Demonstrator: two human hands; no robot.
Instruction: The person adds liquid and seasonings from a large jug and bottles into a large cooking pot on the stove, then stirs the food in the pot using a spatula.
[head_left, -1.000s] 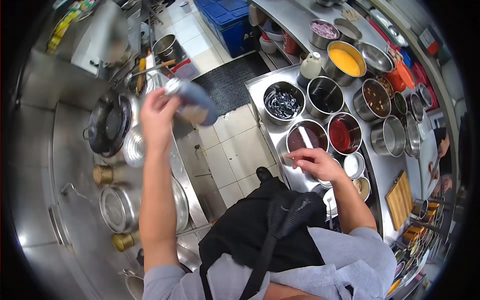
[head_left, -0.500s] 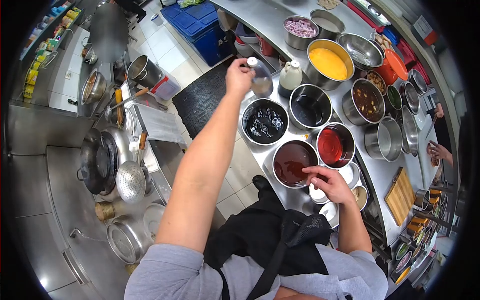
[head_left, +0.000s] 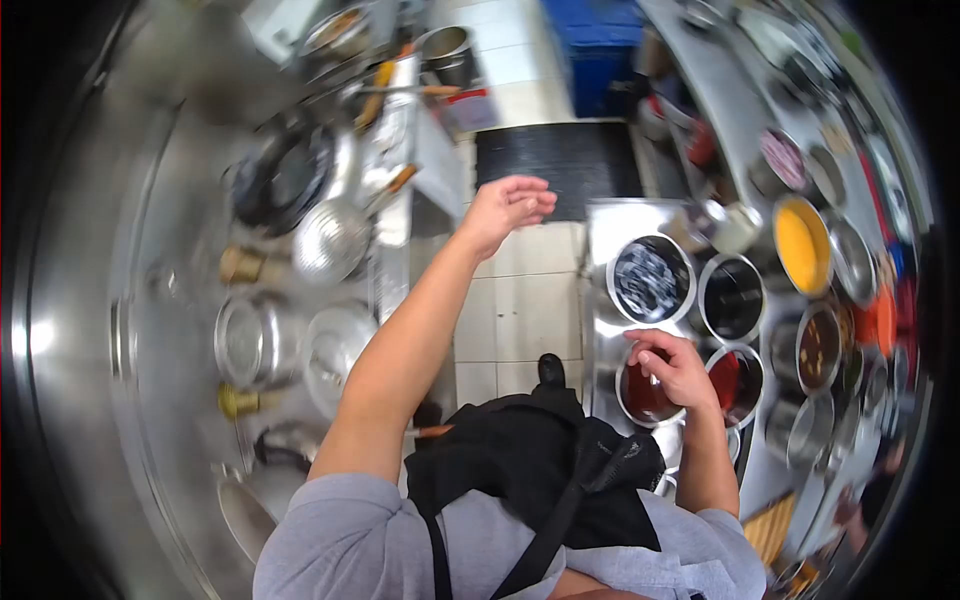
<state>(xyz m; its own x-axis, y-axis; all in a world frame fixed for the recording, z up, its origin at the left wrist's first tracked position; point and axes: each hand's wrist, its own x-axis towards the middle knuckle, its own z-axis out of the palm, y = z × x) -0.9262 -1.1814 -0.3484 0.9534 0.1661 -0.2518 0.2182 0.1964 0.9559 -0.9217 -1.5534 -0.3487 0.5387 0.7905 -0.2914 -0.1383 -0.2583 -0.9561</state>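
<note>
Over the floor gap between the two counters, my left hand (head_left: 505,212) reaches out with fingers apart, holding nothing. My right hand (head_left: 673,365) hangs over a pot of dark red liquid (head_left: 642,392), its fingers loosely bent and nothing visible in them. Just beyond that pot sits a pot with dark, shiny contents (head_left: 651,278). Beside it stand a pot of black liquid (head_left: 732,298) and a pot of bright red liquid (head_left: 728,384). Two bottles, one clear (head_left: 693,226) and one whitish (head_left: 736,228), stand behind the pots, blurred.
On the left counter are a wok (head_left: 290,175), a perforated ladle (head_left: 331,241) and several metal pots. A blue bin (head_left: 600,50) stands beyond a black mat (head_left: 550,165). At the right are a yellow-filled pot (head_left: 802,246), a wooden board (head_left: 770,528) and part of another person (head_left: 855,520).
My left hand has let go of the clear bottle and come away from it. The view has turned toward the left counter. My right hand stays over the dark red pot.
</note>
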